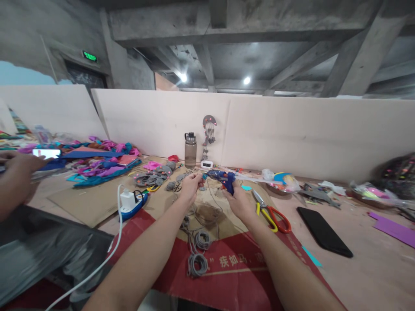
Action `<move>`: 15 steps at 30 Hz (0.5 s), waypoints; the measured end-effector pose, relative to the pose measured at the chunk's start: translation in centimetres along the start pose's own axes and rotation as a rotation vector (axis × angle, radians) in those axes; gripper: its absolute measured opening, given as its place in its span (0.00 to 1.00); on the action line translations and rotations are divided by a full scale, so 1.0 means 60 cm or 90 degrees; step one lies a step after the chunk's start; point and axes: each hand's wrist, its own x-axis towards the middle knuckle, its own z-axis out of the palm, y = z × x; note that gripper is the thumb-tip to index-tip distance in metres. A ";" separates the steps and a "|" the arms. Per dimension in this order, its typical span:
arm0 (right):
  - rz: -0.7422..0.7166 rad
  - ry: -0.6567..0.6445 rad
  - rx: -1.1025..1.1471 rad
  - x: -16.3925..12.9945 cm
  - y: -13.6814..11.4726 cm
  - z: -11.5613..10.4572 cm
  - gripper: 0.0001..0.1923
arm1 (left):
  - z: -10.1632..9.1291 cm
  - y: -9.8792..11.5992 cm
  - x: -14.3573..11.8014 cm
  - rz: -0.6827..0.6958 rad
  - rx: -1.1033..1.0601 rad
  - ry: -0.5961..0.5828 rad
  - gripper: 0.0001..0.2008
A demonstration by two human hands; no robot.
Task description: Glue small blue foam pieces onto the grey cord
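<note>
My right hand is wrapped round the grip of a blue hot glue gun, its nozzle pointing left. A long translucent glue stick sticks out of the gun's back. Just off the nozzle, the fingers of my left hand are closed in a pinch; what they hold is too small to make out. Grey cord lies in coils and loose strands on the board between my forearms. Left of my left hand is a heap of grey pieces with pink dots.
Orange-and-yellow-handled scissors and a black phone lie at right. A power strip with a white cable stands left. Behind are a water bottle and a grey hanging ornament. Another person's hand is by a lit phone.
</note>
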 end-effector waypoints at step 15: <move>-0.044 0.004 -0.104 -0.006 -0.007 -0.002 0.15 | -0.005 -0.011 0.009 0.052 0.043 -0.001 0.14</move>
